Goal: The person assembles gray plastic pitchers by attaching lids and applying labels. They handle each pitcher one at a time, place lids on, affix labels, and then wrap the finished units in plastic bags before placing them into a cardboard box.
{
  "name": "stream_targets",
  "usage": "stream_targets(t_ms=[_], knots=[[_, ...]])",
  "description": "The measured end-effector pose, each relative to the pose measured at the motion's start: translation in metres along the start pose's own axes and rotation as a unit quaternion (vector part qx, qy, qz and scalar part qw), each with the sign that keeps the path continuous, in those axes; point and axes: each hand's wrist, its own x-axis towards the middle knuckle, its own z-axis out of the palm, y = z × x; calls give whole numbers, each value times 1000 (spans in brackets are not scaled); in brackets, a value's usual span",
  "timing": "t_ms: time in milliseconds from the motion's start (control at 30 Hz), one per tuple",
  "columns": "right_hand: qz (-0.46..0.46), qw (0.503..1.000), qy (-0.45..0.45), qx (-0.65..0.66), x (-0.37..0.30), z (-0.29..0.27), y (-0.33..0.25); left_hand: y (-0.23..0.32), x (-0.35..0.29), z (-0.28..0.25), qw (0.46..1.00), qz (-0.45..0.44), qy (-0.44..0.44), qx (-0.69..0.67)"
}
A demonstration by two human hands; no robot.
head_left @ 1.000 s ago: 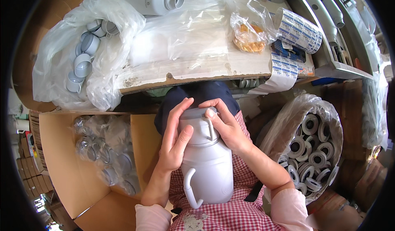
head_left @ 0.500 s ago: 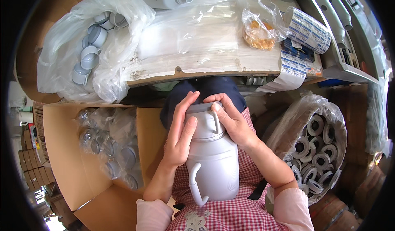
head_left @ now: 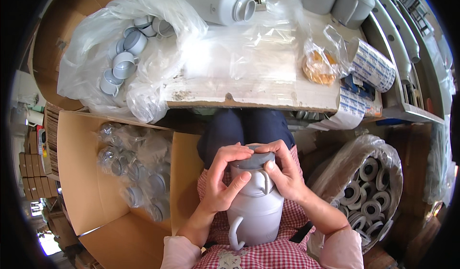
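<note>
A pale grey insulated jug (head_left: pixel 256 221) rests in my lap against the checked apron, its big handle to the lower left. On its neck sits a cup-shaped lid (head_left: pixel 247 185) with a small handle, topped by a darker grey round cap (head_left: pixel 253 161). My left hand (head_left: pixel 223 178) grips the lid from the left, thumb on the lid's side and fingertips over the cap. From the right, my right hand (head_left: pixel 285 175) closes around the cap, its thumb pressed at the rim above the small handle.
A worktable (head_left: pixel 215 87) stands ahead, with grey cups (head_left: pixel 124 65) in a plastic bag, a lying jug (head_left: pixel 211 3), a label roll (head_left: pixel 373 65) and a bag with orange contents (head_left: pixel 320 67). An open carton (head_left: pixel 79 173) stands left; a lined container of rings (head_left: pixel 369 170) stands right.
My fingers have curled further over the cap, the right ones now bent across its top. The jug's top looks closer to me and more tilted up. The whole view has shifted slightly.
</note>
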Motion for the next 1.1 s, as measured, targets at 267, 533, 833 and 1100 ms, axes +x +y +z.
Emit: stream_targets(t_ms=[267,533,833,1100], knots=[[-257,878,27,-403,205,-46,-1,-13,33,-8,994,-33,-4,105],[-144,897,13,-417,255,-53,55,-25,55,-53,990,-120,15,-72],[76,990,117,8,247,-64,9,-55,133,-53,967,-127,164,-147],[11,952,193,237,227,-49,-1,-59,181,-39,871,-164,194,-421]])
